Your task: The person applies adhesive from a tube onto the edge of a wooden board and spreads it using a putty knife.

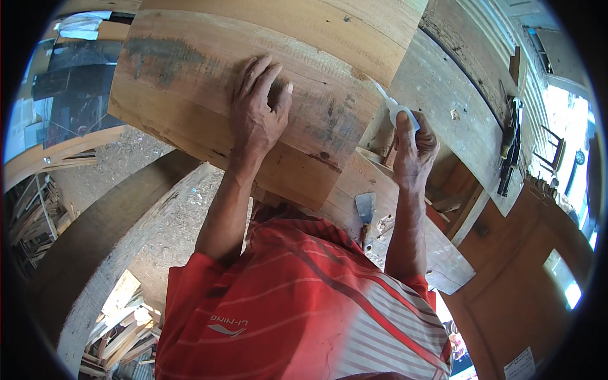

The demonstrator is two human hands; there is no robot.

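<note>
A wide wooden panel (190,82) made of joined boards, with dark stains, lies in front of me. My left hand (256,117) rests on its face, fingers spread and holding nothing. At the panel's right edge my right hand (415,152) is closed around a small white squeeze bottle (395,110) with a long, thin nozzle. The nozzle tip points up and left at the panel's edge; whether it touches the wood I cannot tell. Below the bottle, nearer my body, a putty knife (365,209) lies on the bench surface.
A long plank bench top (449,88) runs along the right, with a dark tool (510,145) on it. Open wooden compartments (453,190) lie under my right forearm. A thick beam (120,221) slants at the left, with scrap wood (123,335) piled on the floor below.
</note>
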